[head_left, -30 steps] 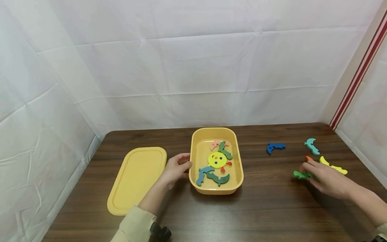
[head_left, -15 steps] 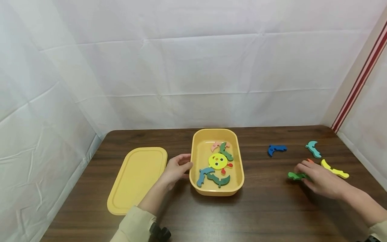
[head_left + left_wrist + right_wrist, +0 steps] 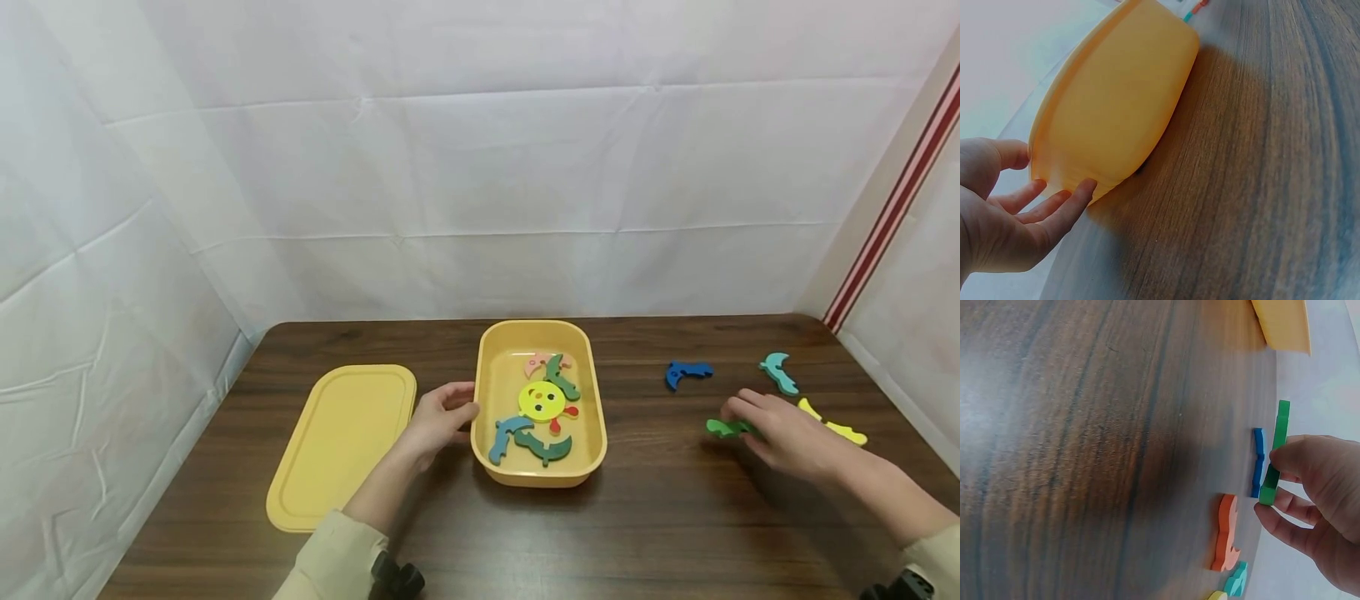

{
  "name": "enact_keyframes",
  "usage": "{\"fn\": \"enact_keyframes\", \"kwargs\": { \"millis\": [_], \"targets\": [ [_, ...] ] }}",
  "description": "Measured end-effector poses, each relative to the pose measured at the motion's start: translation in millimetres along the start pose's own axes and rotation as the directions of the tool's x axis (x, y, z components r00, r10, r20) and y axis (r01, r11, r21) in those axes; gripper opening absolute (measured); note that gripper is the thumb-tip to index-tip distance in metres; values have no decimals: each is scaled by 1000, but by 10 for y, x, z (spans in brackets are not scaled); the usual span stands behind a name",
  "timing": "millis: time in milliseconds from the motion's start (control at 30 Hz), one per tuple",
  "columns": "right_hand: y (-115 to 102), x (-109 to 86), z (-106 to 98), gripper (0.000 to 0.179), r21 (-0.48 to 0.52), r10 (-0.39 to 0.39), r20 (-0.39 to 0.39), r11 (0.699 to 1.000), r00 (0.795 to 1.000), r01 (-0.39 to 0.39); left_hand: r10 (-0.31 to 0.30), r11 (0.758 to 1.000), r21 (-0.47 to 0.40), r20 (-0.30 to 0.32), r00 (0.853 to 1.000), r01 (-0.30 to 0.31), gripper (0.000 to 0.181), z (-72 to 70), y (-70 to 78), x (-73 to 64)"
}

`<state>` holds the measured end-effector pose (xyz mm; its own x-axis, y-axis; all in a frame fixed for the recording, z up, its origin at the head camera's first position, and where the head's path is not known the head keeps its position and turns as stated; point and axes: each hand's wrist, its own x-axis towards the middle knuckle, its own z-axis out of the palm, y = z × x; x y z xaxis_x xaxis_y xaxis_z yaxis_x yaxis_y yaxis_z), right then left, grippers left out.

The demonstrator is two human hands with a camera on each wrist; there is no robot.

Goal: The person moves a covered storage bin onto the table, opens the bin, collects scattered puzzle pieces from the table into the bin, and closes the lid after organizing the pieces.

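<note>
Your right hand [image 3: 783,433] pinches a green piece [image 3: 722,428] between thumb and fingers, holding it above the brown table [image 3: 645,533], to the right of the yellow container [image 3: 536,481]. Near that hand, on the table, lie an orange piece [image 3: 1225,531], a blue piece [image 3: 686,372], a turquoise piece [image 3: 780,375] and a yellow piece [image 3: 849,433]. Your left hand [image 3: 433,423] rests loosely curved, spread fingers against the container's left side. Inside the container lie a round yellow piece [image 3: 532,407], a pink piece [image 3: 535,362], a grey-blue piece [image 3: 502,433] and two dark green pieces [image 3: 555,450]. Further left, a yellow lid [image 3: 341,446] lies flat.
</note>
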<state>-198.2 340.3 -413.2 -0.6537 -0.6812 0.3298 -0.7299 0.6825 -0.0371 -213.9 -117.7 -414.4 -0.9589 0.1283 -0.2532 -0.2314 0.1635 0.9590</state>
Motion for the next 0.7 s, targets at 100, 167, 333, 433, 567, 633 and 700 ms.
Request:
{"fn": "enact_keyframes", "kwargs": {
  "millis": [100, 167, 333, 433, 567, 633, 700],
  "targets": [
    [-3, 42, -6, 44, -5, -15, -9, 1000, 1000, 15, 0, 1000, -3, -2, 1000, 0, 41, 1, -4, -3],
    [-1, 72, -11, 43, -7, -28, -16, 1000, 999, 28, 2, 1000, -2, -1, 1000, -2, 40, 0, -7, -5],
    [25, 169, -17, 43, -11, -50, -14, 999, 999, 49, -2, 1000, 0, -1, 1000, 2, 40, -1, -2, -6],
    [34, 245, -26, 42, -2, -54, 0, 999, 999, 54, -2, 1000, 1, -3, 1000, 2, 40, 1, 0, -4],
    [15, 367, -48, 40, -4, -46, 29, 999, 999, 46, 1, 1000, 1, 0, 1000, -1, 40, 3, -6, 9],
    [-4, 433, -59, 40, -7, -44, 44, 999, 998, 44, 4, 1000, 1, 2, 1000, -4, 40, 3, -11, 14],
    [-28, 505, -71, 37, -7, -44, 57, 999, 997, 45, 3, 1000, -4, 5, 1000, -3, 40, 0, -14, 16]
  ]
}}
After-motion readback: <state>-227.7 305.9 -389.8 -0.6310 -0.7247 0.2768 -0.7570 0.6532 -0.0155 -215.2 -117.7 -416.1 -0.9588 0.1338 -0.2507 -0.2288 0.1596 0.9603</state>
